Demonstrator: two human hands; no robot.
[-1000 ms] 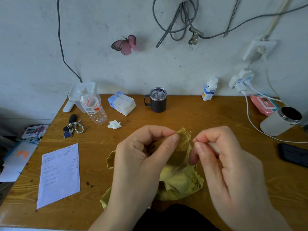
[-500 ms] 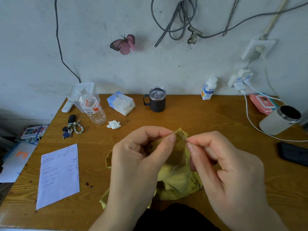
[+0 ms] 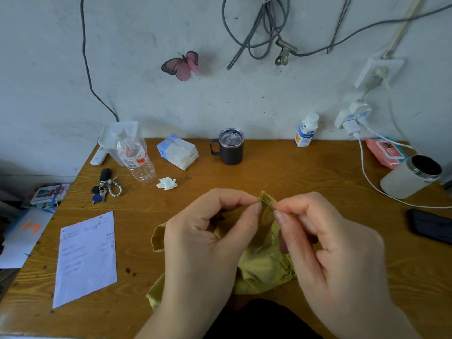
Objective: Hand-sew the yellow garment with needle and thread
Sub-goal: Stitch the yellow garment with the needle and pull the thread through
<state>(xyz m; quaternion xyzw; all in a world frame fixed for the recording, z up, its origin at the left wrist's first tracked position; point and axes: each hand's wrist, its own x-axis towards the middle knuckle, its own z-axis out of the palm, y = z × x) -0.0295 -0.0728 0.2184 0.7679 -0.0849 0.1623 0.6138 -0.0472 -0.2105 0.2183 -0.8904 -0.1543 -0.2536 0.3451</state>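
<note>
A crumpled yellow garment (image 3: 261,265) lies on the wooden desk (image 3: 293,172) in front of me, one folded edge raised between my hands. My left hand (image 3: 210,243) pinches that raised edge between thumb and forefinger. My right hand (image 3: 330,253) pinches a thin needle (image 3: 270,204) at the fabric's edge, its tip against the fold. A pale thread (image 3: 260,249) trails down over the cloth below the needle. Both hands hide much of the garment.
At the back stand a dark mug (image 3: 230,149), a plastic bottle (image 3: 135,160), a tissue pack (image 3: 178,151) and a small white bottle (image 3: 307,130). Keys (image 3: 104,187) and a paper sheet (image 3: 85,258) lie left. A white cup (image 3: 411,177), cable and phone (image 3: 430,226) sit right.
My right hand has moved left toward the raised fold, bringing the needle to the fabric edge. My left hand keeps its pinch on the cloth.
</note>
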